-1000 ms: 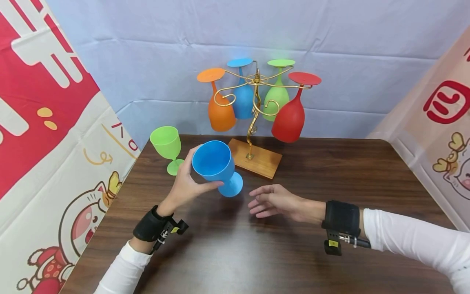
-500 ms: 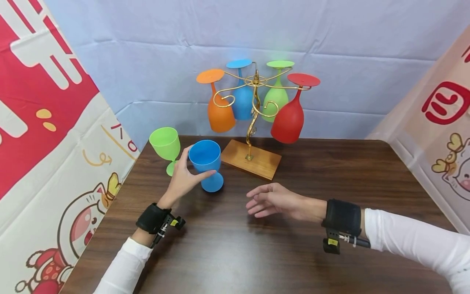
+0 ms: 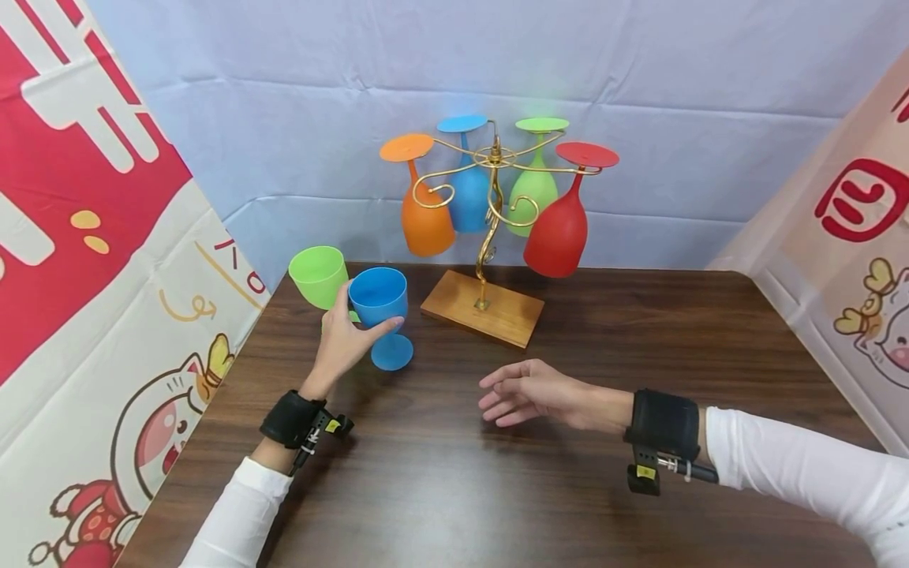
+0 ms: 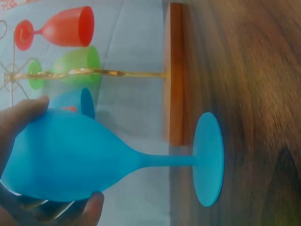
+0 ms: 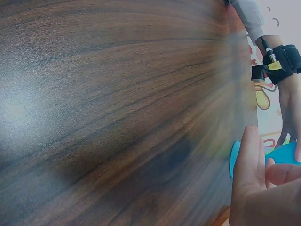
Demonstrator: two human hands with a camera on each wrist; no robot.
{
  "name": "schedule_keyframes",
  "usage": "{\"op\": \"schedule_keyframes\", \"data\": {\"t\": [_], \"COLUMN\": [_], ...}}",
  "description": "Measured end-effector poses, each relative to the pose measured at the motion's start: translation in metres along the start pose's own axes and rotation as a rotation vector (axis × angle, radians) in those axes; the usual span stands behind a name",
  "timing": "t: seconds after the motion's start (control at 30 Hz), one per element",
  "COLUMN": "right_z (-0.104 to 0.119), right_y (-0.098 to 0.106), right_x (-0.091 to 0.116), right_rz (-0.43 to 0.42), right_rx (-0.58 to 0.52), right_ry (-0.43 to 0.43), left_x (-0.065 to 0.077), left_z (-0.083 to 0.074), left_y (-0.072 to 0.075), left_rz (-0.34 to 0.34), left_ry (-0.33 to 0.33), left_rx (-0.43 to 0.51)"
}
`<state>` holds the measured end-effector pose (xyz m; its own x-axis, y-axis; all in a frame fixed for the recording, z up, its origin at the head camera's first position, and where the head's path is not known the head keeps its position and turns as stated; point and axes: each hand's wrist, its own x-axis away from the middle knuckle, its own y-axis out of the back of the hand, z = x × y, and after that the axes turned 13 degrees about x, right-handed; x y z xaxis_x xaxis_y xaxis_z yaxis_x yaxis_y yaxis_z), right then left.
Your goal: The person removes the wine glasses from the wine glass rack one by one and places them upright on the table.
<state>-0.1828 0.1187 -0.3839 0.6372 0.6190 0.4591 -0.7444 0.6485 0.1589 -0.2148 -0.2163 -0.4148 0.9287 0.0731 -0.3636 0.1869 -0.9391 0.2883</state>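
A blue goblet (image 3: 379, 298) stands upright in my left hand (image 3: 345, 338), thumb and fingers wrapped round its bowl. In the left wrist view the goblet's round foot (image 4: 208, 159) is close over the table, left of the rack's base. Just behind my left hand is a green goblet (image 3: 317, 276), upright, its stem and foot mostly covered by the hand. My right hand (image 3: 533, 392) hovers above the table in front of the rack, fingers relaxed and slightly bent, holding nothing.
A gold wire rack on a wooden base (image 3: 483, 308) stands at the back. Upside down on its arms hang an orange goblet (image 3: 428, 217), a blue one, a green one and a red goblet (image 3: 559, 234). Printed cloth walls border the brown table (image 3: 454, 489).
My left hand has carried the blue goblet leftward and down, away from the rack base and towards the green goblet. The right hand has barely moved.
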Motion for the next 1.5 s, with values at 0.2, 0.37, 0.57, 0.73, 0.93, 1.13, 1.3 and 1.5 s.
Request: {"op": "schedule_keyframes", "data": {"t": [0.2, 0.37, 0.57, 0.73, 0.93, 1.13, 1.3, 1.5], "right_z": [0.001, -0.001, -0.005, -0.005, -0.001, 0.003, 0.005, 0.006], "right_y": [0.000, 0.000, 0.000, 0.002, 0.007, 0.014, 0.019, 0.020], "right_x": [0.002, 0.003, 0.005, 0.007, 0.012, 0.021, 0.026, 0.028], "right_rz": [-0.002, -0.005, -0.012, -0.036, -0.068, -0.117, -0.155, -0.221], "right_rx": [0.001, 0.002, 0.004, 0.000, -0.012, -0.029, -0.030, -0.036], "right_ry": [0.002, 0.007, -0.012, -0.019, -0.015, -0.015, -0.003, 0.002], "left_x": [-0.002, -0.004, -0.003, -0.002, -0.002, -0.002, -0.001, 0.000], "left_z": [0.001, 0.001, 0.002, 0.001, -0.003, -0.005, -0.006, -0.005], "left_y": [0.004, 0.007, 0.009, 0.012, 0.017, 0.021, 0.022, 0.023], "left_rz": [-0.077, -0.114, -0.094, -0.098, -0.116, -0.139, -0.187, -0.207], "left_ry": [0.037, 0.072, 0.136, 0.175, 0.185, 0.186, 0.208, 0.252], "left_rx": [-0.070, -0.107, -0.149, -0.193, -0.247, -0.297, -0.319, -0.354]}}
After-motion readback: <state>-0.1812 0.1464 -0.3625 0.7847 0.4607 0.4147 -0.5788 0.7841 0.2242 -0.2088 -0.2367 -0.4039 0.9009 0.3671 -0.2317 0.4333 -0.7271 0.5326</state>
